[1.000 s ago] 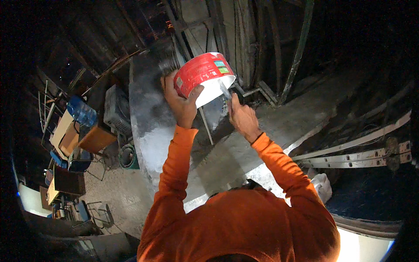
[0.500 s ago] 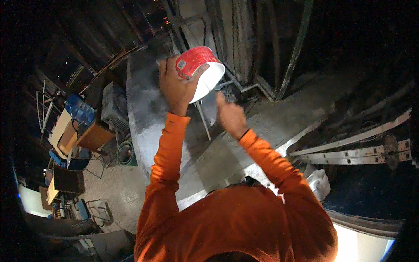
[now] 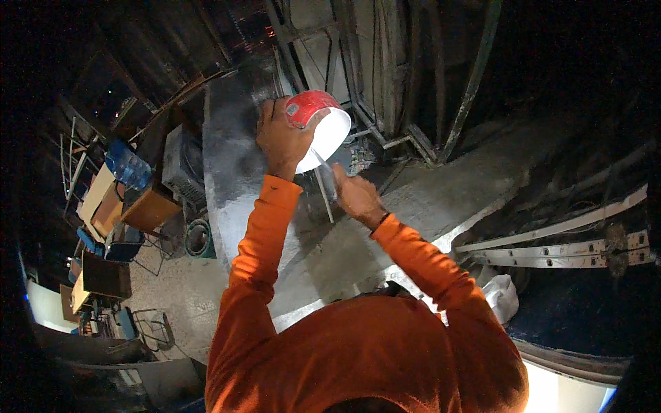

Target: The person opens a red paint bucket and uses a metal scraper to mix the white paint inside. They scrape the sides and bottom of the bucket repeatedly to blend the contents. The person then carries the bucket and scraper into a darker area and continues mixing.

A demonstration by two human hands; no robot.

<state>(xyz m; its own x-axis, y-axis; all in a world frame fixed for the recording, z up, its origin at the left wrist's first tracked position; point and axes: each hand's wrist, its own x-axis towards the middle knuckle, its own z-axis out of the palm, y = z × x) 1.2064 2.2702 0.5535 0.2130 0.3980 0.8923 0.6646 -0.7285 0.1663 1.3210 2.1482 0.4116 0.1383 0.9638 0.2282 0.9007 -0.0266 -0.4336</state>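
Observation:
A round tub (image 3: 332, 131), red outside with a bright white inside, is held up ahead of me. My left hand (image 3: 285, 141) grips it from the left, fingers wrapped round its wall and its open side tilted toward the lower right. My right hand (image 3: 359, 197) is closed just below the tub. From it a thin, pale blade-like tool (image 3: 322, 163) points up to the tub's white lower edge; blur hides its exact kind. The tool's tip overlaps the tub in view, and I cannot tell whether they touch.
A grey surface (image 3: 237, 199) lies beneath my hands. At the left are a blue water bottle (image 3: 127, 166), wooden furniture (image 3: 151, 208) and a grey crate-like box (image 3: 182, 165). Metal rails (image 3: 558, 257) and a white bag (image 3: 501, 297) are at the right; metal frames stand ahead.
My right hand has moved down and slightly left, and the blade-like tool now shows at the tub's edge. The tub and left hand have shifted a little lower in view.

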